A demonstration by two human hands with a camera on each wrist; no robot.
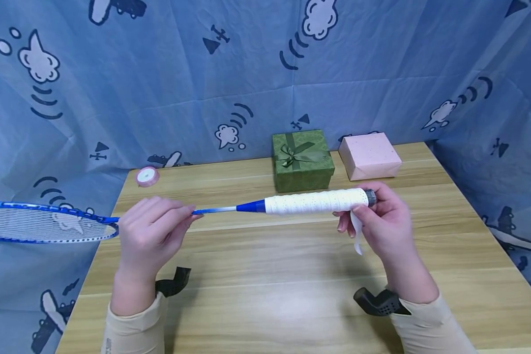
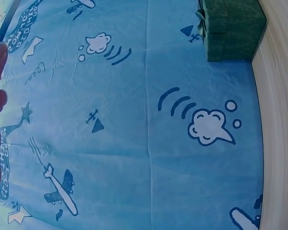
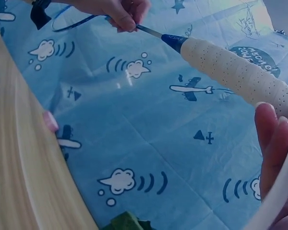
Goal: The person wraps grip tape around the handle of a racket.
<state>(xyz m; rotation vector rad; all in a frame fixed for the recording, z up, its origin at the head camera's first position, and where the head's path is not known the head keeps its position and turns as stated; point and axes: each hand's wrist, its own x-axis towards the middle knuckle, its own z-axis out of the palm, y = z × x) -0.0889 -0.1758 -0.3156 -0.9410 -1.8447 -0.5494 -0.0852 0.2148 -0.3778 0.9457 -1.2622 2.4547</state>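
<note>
A badminton racket with a blue and white shaft (image 1: 221,210) is held level above the table, its strung head (image 1: 48,223) extending left past the table edge. My left hand (image 1: 152,231) pinches the shaft between thumb and fingers, close to the head. White perforated grip tape (image 1: 314,202) is wound around the handle from the blue cone (image 1: 251,206) to near the dark butt end (image 1: 371,197). At that end my right hand (image 1: 387,221) grips the tape, thumb in front and fingers behind the handle. The tape's loose tail (image 1: 357,236) hangs below the thumb.
Towards the back of the wooden table (image 1: 274,285) stand a green gift box (image 1: 303,162) with a bow and a pink box (image 1: 371,156). A pink ribbon roll (image 1: 147,176) lies at the back left corner. Blue patterned cloth (image 1: 168,64) hangs behind.
</note>
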